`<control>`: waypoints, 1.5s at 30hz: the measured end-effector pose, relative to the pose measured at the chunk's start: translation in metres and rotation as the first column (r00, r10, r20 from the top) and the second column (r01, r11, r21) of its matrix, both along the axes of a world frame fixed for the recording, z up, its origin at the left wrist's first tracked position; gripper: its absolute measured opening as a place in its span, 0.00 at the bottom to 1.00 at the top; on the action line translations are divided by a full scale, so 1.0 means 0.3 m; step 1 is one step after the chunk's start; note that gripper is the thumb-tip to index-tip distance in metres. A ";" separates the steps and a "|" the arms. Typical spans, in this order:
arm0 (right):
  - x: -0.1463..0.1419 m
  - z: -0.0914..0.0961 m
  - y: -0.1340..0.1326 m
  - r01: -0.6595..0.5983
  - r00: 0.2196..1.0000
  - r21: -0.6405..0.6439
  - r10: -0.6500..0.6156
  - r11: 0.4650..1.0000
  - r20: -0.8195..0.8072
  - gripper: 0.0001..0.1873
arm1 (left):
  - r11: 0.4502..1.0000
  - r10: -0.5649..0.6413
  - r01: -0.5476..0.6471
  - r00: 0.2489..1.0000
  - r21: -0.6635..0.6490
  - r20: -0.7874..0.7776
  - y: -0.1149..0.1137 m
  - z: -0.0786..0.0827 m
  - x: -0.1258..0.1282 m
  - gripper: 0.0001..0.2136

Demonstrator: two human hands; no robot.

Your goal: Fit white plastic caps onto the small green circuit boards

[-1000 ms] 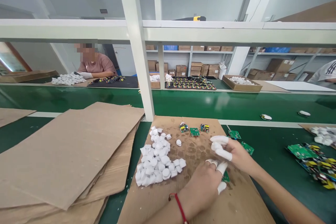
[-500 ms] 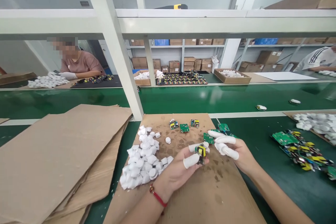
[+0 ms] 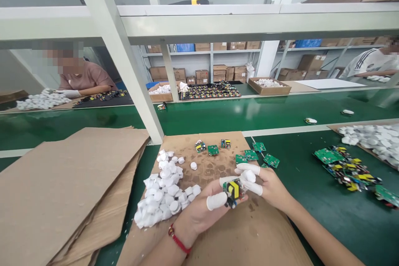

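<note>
My left hand (image 3: 207, 205), with white finger cots, grips a small circuit board (image 3: 233, 191) with a yellow-wrapped transformer, its parts turned toward me. My right hand (image 3: 262, 181), also in finger cots, is closed at the board's right side. Between its fingertips shows a rounded white pad (image 3: 249, 176), partly hidden by the fingers. A pile of similar white pads (image 3: 168, 189) lies left of my hands on the cardboard sheet (image 3: 230, 237), with one loose pad (image 3: 193, 166) apart from it. Beyond my hands lie several boards, such as a green one (image 3: 213, 150).
Stacked cardboard sheets (image 3: 71, 178) cover the left side. A heap of boards (image 3: 346, 168) and more white pads (image 3: 372, 141) lie at right. Across runs a green belt (image 3: 224, 116) carrying a few boards. A slanted post (image 3: 124, 62) rises ahead. Two co-workers sit across the belt.
My right hand has come left and down from the green boards to the board in my left hand. The held board has turned slightly, showing more of its transformer. The head view has shifted.
</note>
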State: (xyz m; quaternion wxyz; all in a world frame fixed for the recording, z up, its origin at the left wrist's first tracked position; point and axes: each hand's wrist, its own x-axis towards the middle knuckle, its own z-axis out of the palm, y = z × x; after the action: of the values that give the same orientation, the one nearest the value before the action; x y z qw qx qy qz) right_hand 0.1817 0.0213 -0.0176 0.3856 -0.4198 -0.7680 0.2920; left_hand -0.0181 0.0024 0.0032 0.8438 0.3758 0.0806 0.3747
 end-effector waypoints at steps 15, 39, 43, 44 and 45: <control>-0.015 0.018 -0.025 -0.109 0.985 -0.024 0.111 0.994 0.131 0.23 | 0.989 0.101 -0.108 0.992 -0.098 -0.073 0.003 -0.007 0.019 0.12; -0.027 0.028 0.014 0.027 0.888 -0.447 -0.227 0.894 -0.400 0.18 | 0.823 0.356 -0.458 0.877 -0.335 -0.324 0.060 0.021 0.035 0.10; -0.026 0.028 0.007 -0.046 0.905 -0.409 -0.136 0.911 -0.404 0.15 | 0.790 0.412 -0.522 0.841 -0.323 -0.352 0.066 -0.003 0.038 0.10; -0.028 0.028 0.003 -0.080 0.909 -0.399 -0.098 0.914 -0.405 0.14 | 0.799 0.410 -0.512 0.847 -0.314 -0.338 0.064 -0.010 0.038 0.09; -0.031 0.029 0.000 -0.121 0.911 -0.392 -0.054 0.912 -0.408 0.13 | 0.812 0.405 -0.499 0.855 -0.301 -0.324 0.061 -0.016 0.040 0.08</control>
State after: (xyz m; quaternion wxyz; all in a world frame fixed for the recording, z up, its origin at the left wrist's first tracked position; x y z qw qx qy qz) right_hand 0.1724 0.0212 -0.0090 0.4364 -0.4070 -0.5988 0.5342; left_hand -0.0062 0.0209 -0.0015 0.7685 0.2205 0.3417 0.4939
